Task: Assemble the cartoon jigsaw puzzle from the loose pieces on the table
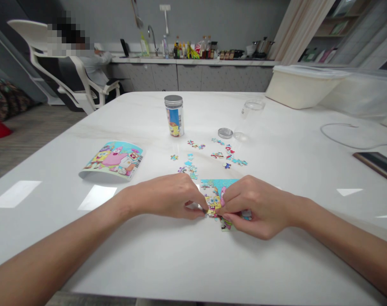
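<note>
A partly joined jigsaw puzzle (213,200) with a yellow cartoon sponge lies flat on the white table. My left hand (172,194) pinches a puzzle piece at its left edge, thumb and forefinger nearly together. From the other side, my right hand (259,206) rests over the puzzle, its fingertips closed on the section beside the sponge and hiding much of the right half. Beyond the hands are scattered loose puzzle pieces (217,155), some joined in small clusters. At the left stands a curled picture sheet (115,159) with cartoon characters.
Farther back stand a lidded puzzle jar (174,117), a clear jar (252,119) and a metal lid (225,133). On the right are a cable (337,142), a dark flat device (378,165) and a lidded plastic bin (303,87). A person sits in a white chair (62,68) beyond the table.
</note>
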Demonstrator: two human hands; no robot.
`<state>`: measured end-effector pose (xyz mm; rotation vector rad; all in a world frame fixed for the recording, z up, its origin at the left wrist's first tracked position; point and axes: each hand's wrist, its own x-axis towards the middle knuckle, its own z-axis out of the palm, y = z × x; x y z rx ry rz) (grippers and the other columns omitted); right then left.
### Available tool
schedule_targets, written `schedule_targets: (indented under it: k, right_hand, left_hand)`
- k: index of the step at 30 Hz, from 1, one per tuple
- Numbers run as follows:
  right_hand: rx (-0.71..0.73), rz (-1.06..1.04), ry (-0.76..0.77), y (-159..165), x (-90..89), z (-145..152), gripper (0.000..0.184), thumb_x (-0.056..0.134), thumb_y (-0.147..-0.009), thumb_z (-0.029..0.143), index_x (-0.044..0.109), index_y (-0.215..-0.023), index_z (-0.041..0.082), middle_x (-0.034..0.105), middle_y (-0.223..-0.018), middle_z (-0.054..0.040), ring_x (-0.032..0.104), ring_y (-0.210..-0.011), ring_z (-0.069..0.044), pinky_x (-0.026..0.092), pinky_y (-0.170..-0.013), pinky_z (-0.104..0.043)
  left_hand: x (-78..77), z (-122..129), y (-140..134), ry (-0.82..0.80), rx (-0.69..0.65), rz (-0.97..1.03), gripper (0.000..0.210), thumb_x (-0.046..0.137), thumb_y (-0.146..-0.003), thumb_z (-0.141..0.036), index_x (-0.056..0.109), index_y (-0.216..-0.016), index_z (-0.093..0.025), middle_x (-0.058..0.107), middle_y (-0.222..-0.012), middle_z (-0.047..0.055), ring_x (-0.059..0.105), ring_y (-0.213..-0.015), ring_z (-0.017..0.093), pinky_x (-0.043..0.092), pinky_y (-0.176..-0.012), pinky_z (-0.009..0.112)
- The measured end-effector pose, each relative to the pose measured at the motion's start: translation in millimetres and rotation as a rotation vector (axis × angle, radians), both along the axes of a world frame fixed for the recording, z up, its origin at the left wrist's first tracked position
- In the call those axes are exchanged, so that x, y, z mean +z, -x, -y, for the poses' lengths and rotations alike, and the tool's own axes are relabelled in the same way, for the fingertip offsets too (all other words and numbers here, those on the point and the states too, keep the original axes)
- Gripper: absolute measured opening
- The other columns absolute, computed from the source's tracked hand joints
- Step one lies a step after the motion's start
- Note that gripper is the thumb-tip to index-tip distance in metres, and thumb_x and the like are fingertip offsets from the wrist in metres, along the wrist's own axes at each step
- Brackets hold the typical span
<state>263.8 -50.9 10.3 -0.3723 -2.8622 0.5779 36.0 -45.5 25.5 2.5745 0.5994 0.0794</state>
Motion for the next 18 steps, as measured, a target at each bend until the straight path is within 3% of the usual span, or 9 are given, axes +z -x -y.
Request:
schedule_targets:
  k: [12, 18]
  right_hand:
    - [-0.015, 0.033, 0.023, -0.4, -1.4, -0.5, 0.022, 0.044, -0.085, 0.012, 0.064, -0.078, 0.017, 0.054, -0.056, 0.0009, 0.042, -0.050, -0.011, 0.027, -0.052, -0.026]
    - [0.004, 0.031, -0.004, -1.3, -1.9, -0.7, 0.022, 0.043, -0.085, 0.011, 0.063, -0.077, 0.017, 0.054, -0.057, 0.0006, 0.043, -0.051, -0.011, 0.027, -0.052, -0.027]
  left_hand:
    - [-3.1, -0.7, 1.1, -0.015, -0.096, 0.034, 0.022, 0.058, -0.084, -0.009, 0.076, -0.093, -0.020, 0.061, -0.057, -0.003, 0.047, -0.048, 0.008, 0.032, -0.049, 0.020]
    - [0.4, -0.6, 1.9, 0.015, 0.028, -0.023, 0.025, 0.067, -0.079, -0.016, 0.073, -0.103, -0.023, 0.055, -0.053, -0.007, 0.043, -0.045, 0.007, 0.031, -0.048, 0.017]
